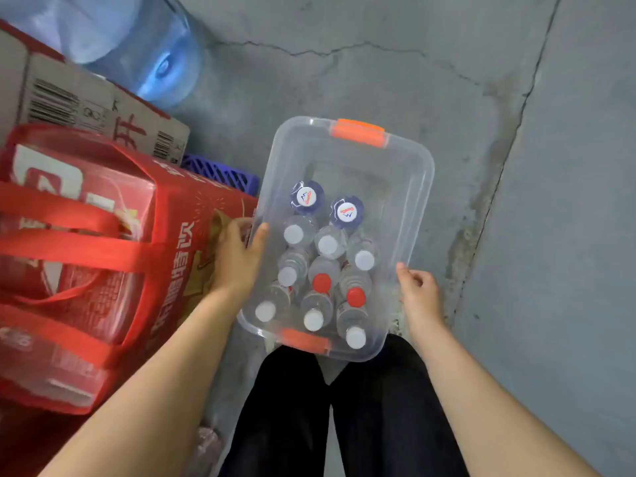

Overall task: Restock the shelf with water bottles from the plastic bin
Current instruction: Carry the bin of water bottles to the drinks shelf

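Left hand (237, 256), right hand (420, 294) on bin (426, 173): eleven bottles (327, 245)

Red "开" on cardboard box (86, 98)

Clear plastic bin (411, 160), rectangular, rounded corners, no lid on. One orange latch at the far short end (358, 132), another at the near short end (304, 340). Long axis runs away from the person, skewed slightly right. Left hand (237, 256) grips the left long rim with the thumb over the edge, and right hand (420, 294) grips the right long rim. Can't tell if it's lifted or on the floor.

Water bottles (327, 245): 11, clear, all upright, packed touching in the near half.
- 7 white caps
- 2 red caps (322, 283), in the middle of the cluster
- 2 blue caps with white logo discs (307, 197), the farthest row
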